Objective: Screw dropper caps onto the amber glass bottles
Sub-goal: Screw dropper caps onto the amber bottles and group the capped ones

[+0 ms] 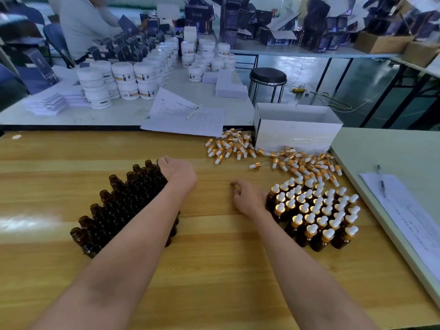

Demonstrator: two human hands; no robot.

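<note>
Bottles (123, 206) without caps stand packed at centre left of the frame. Your left hand (177, 172) reaches over their far corner with its fingers curled down out of sight, so whether it grips one cannot be told. Your right hand (247, 198) rests loosely curled and empty on the wooden table (214, 258), just beside the capped bottles (316, 210) at right. Loose dropper caps (238, 146) lie above them.

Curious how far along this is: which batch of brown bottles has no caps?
The left batch, by the left hand: bare open necks. The right batch wears white-bulbed caps.
</note>
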